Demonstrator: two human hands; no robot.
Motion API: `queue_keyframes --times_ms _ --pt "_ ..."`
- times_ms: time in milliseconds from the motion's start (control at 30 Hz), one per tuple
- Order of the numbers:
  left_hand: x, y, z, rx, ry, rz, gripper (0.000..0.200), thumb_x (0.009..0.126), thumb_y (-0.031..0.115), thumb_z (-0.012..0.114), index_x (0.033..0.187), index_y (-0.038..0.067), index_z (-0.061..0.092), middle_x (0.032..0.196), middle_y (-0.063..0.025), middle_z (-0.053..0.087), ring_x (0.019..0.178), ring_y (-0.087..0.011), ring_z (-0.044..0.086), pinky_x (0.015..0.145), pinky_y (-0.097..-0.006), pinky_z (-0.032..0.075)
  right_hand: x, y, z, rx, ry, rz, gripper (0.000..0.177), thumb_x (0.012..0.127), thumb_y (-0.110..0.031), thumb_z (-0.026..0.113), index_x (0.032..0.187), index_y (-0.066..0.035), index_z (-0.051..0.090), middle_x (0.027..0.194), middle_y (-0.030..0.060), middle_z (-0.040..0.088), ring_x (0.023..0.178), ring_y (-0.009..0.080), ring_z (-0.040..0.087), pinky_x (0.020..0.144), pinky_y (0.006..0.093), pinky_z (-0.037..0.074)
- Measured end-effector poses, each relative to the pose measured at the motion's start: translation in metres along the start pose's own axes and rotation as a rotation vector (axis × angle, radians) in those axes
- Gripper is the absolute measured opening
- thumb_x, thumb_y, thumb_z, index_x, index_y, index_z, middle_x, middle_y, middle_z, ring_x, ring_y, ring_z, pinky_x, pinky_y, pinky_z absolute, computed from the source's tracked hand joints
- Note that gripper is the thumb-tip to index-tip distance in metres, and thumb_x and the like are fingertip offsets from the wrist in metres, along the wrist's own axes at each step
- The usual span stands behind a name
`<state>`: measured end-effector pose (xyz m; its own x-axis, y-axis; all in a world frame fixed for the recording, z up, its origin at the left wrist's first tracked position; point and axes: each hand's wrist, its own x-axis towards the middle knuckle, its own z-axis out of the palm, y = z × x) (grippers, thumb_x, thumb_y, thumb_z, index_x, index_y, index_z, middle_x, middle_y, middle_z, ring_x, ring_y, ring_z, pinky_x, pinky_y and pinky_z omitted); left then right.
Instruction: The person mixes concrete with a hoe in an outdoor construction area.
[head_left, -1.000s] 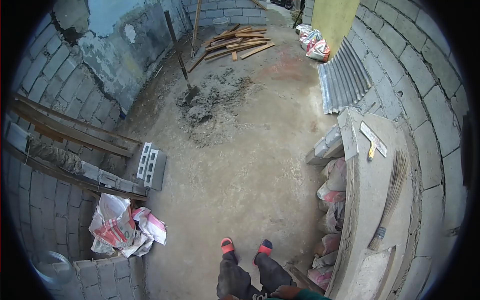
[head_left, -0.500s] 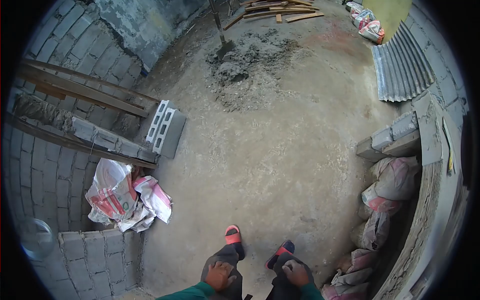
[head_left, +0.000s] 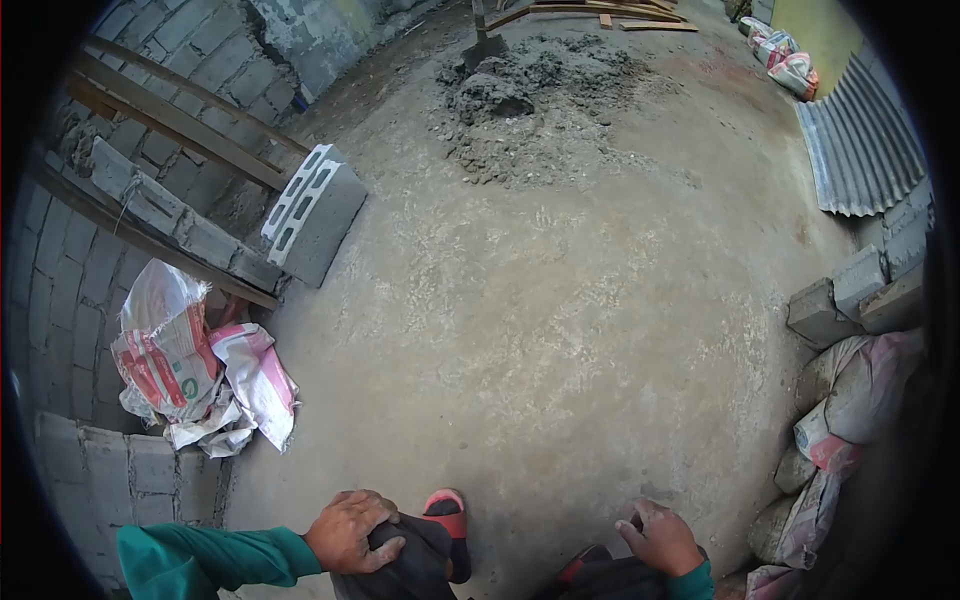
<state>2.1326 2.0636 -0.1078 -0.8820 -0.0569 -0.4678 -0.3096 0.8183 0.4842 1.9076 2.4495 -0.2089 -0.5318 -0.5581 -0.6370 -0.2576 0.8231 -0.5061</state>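
My left hand (head_left: 352,530), in a green sleeve (head_left: 220,562), lies over the bent left knee of my dark trousers (head_left: 405,560). Its thumb stands apart from the fingers, and it holds no object. Over by the other leg is my right hand (head_left: 662,538), loosely bent, with a gap between thumb and fingers and nothing seen in it. The right knee is partly hidden under that hand. A red slipper (head_left: 447,510) shows beside the left knee; the right one is mostly covered by the leg.
Wet mortar (head_left: 540,95) is heaped on the concrete floor with a shovel (head_left: 484,48) in it. Hollow blocks (head_left: 320,220) and crumpled sacks (head_left: 190,365) stand left. Filled sacks (head_left: 840,430), loose blocks (head_left: 858,280) and corrugated sheet (head_left: 865,140) line the right. Planks (head_left: 610,10) lie behind.
The view has shifted nearer the floor ahead. My left hand and knee have come up and left in view; my right hand has moved right and up, its fingers lifted somewhat.
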Motion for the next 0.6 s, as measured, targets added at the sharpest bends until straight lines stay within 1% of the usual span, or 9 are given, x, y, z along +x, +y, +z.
queue_keyframes --times_ms 67,167,200,267,400,467,500,567,600 --pt "0.007 -0.006 0.008 0.012 0.054 0.023 0.036 0.082 0.036 0.067 0.102 0.007 0.064 0.106 -0.0094 0.065 0.11 -0.0283 0.058 0.098 -0.0435 0.042 0.004 0.002 -0.006 -0.057 0.131 -0.047 0.034 0.087 -0.031 0.065 0.103 -0.002 0.058 0.086 0.0181 0.067 0.079 0.0386 0.064 0.069 0.0446 0.05" --pt "0.021 -0.006 0.019 0.022 0.224 0.098 0.031 0.081 0.03 0.07 0.1 0.006 0.065 0.102 -0.0106 0.066 0.103 -0.0295 0.061 0.091 -0.0425 0.047 0.009 -0.016 -0.016 -0.084 0.127 -0.105 0.031 0.091 -0.026 0.062 0.106 0.0 0.058 0.086 0.0168 0.068 0.076 0.033 0.066 0.069 0.0401 0.052" --pt "0.03 0.0 0.021 -0.001 0.316 0.14 0.029 0.077 0.025 0.073 0.097 0.005 0.065 0.099 -0.0111 0.067 0.097 -0.03 0.065 0.086 -0.0416 0.05 0.01 -0.019 -0.014 -0.092 0.127 -0.109 0.031 0.091 -0.026 0.062 0.106 0.0 0.058 0.086 0.0168 0.068 0.076 0.033 0.066 0.069 0.0401 0.052" --pt "0.041 0.006 0.028 -0.036 0.424 0.173 0.027 0.074 0.02 0.076 0.093 0.004 0.065 0.095 -0.0116 0.069 0.092 -0.0305 0.068 0.082 -0.0407 0.053 0.014 -0.025 -0.013 -0.094 0.09 0.071 0.043 0.089 -0.03 0.065 0.122 -0.003 0.061 0.113 0.0275 0.063 0.108 0.0362 0.062 0.096 0.0473 0.045" --pt "0.055 0.009 0.047 -0.189 0.543 0.177 0.022 0.074 0.013 0.076 0.09 0.002 0.066 0.089 -0.0128 0.069 0.088 -0.0294 0.069 0.08 -0.038 0.054 0.018 -0.047 -0.018 -0.153 0.12 0.009 0.037 0.091 -0.025 0.063 0.119 -0.001 0.061 0.112 0.0264 0.064 0.102 0.0391 0.063 0.088 0.0457 0.049" --pt "0.058 0.007 0.065 -0.418 0.648 0.259 0.024 0.075 0.024 0.074 0.09 0.005 0.068 0.095 -0.0151 0.067 0.089 -0.034 0.063 0.078 -0.0453 0.052 0.019 -0.06 -0.022 0.04 0.118 -0.035 0.033 0.091 -0.02 0.061 0.117 0.001 0.061 0.102 0.0252 0.065 0.093 0.0375 0.065 0.082 0.0417 0.051" --pt "0.061 0.005 0.067 -0.426 0.661 0.253 0.024 0.075 0.024 0.074 0.09 0.005 0.068 0.095 -0.0151 0.067 0.089 -0.034 0.063 0.078 -0.0453 0.052 0.021 -0.064 -0.022 0.025 0.115 -0.04 0.033 0.091 -0.02 0.061 0.117 0.001 0.061 0.102 0.0252 0.065 0.093 0.0375 0.065 0.082 0.0417 0.051" --pt "0.068 0.003 0.069 -0.409 0.6 0.403 0.023 0.081 0.023 0.069 0.094 0.005 0.068 0.097 -0.0154 0.066 0.092 -0.0349 0.062 0.081 -0.0456 0.051 0.024 -0.06 -0.028 0.097 0.071 0.034 0.031 0.091 -0.017 0.062 0.116 0.001 0.061 0.102 0.0203 0.067 0.094 0.0293 0.064 0.084 0.0368 0.05" --pt "0.07 0.002 0.07 -0.404 0.566 0.478 0.022 0.083 0.023 0.066 0.096 0.005 0.068 0.098 -0.0155 0.066 0.094 -0.0354 0.062 0.083 -0.0458 0.05 0.027 -0.048 -0.029 0.074 0.065 0.035 0.031 0.091 -0.017 0.062 0.116 0.001 0.061 0.102 0.0203 0.067 0.094 0.0293 0.064 0.084 0.0368 0.05"
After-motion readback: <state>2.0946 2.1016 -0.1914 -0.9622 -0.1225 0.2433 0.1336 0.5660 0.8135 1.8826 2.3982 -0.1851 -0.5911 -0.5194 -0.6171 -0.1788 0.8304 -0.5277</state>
